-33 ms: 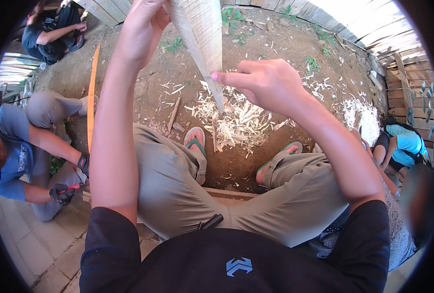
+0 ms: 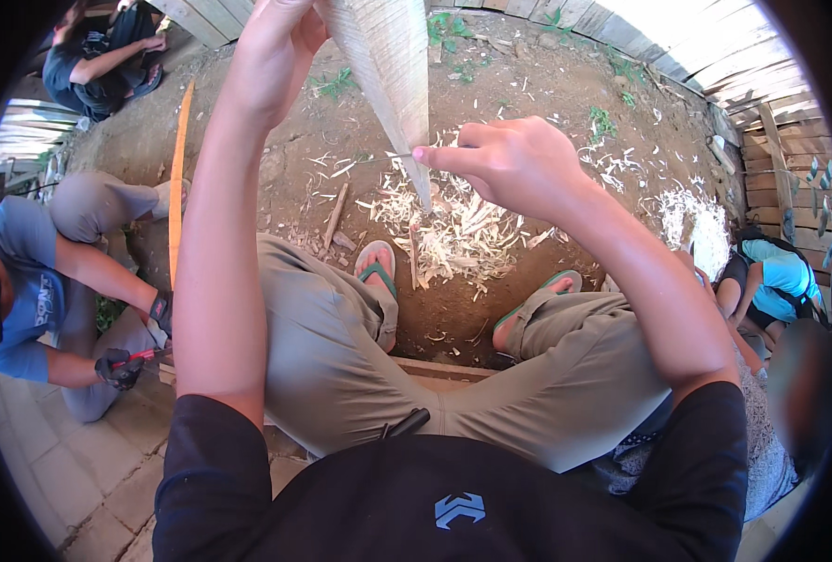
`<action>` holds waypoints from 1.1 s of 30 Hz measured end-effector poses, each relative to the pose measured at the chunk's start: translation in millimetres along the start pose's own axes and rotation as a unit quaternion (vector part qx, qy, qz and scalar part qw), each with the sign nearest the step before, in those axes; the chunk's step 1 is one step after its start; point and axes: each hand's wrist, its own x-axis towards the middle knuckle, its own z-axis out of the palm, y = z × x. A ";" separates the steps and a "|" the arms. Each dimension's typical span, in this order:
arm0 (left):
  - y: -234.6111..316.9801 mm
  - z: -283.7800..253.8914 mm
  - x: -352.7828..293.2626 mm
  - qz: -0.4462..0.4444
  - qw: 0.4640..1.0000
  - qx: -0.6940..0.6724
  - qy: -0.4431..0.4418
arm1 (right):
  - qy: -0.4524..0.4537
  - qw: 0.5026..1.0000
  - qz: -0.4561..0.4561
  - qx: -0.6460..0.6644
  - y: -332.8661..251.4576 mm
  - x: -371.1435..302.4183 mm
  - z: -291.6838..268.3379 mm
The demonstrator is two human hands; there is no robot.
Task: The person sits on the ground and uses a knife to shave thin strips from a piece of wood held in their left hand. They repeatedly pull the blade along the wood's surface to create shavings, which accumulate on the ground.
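Observation:
My left hand [image 2: 289,33] is closed around the upper part of a pale, tapered wooden piece [image 2: 385,70], cut off by the top edge of the view. The piece hangs tilted, its narrow tip pointing down over the ground. Beside its lower end is my right hand [image 2: 519,173], fingers curled and index finger stretched toward the wood. This hand grips a knife [image 2: 378,159], whose thin blade shows nearly edge-on across the wood near the tip. The knife's handle is hidden in my fingers.
Wood shavings [image 2: 463,234] lie on the dirt between my feet, with a stick [image 2: 334,215] to their left. At left a gloved person [image 2: 37,290] holds a red-handled tool, near an upright orange strip [image 2: 178,178]. Other people sit far left and at right.
My right hand has shifted very slightly, and the knife's thin blade now shows past the left edge of the wood. The wooden piece has moved a little to the right.

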 end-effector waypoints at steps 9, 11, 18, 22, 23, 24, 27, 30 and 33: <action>-0.9 -4.3 3.8 0.019 1.000 -0.005 -0.012 | 0.026 1.000 0.005 -0.015 1.3 3.4 0.9; 5.2 2.5 2.7 0.022 1.000 0.002 0.018 | 0.080 0.997 0.004 -0.010 3.5 10.5 -7.4; 5.9 4.0 3.4 0.018 1.000 0.008 0.019 | 0.067 0.998 -0.018 -0.008 7.7 10.1 -15.2; 1.9 -8.6 9.4 0.009 1.000 -0.003 0.000 | 0.043 0.999 -0.001 0.006 8.1 13.5 -14.5; 0.3 -13.9 11.4 0.016 1.000 -0.001 -0.010 | 0.040 0.999 -0.007 0.000 8.5 16.9 -20.0; -1.6 -19.8 13.0 0.022 1.000 0.001 -0.020 | 0.036 0.999 -0.012 -0.007 8.9 19.5 -24.1; -14.2 -39.0 24.9 -0.020 0.980 -0.196 -0.036 | 0.024 1.000 -0.006 0.002 7.1 21.0 -29.6; -11.9 -33.2 19.6 0.013 0.994 -0.100 -0.042 | -0.016 1.000 -0.017 -0.011 1.4 15.9 -24.4; 2.8 -21.4 10.7 0.027 0.996 -0.059 -0.068 | 0.033 0.999 0.008 -0.008 0.4 18.5 -39.7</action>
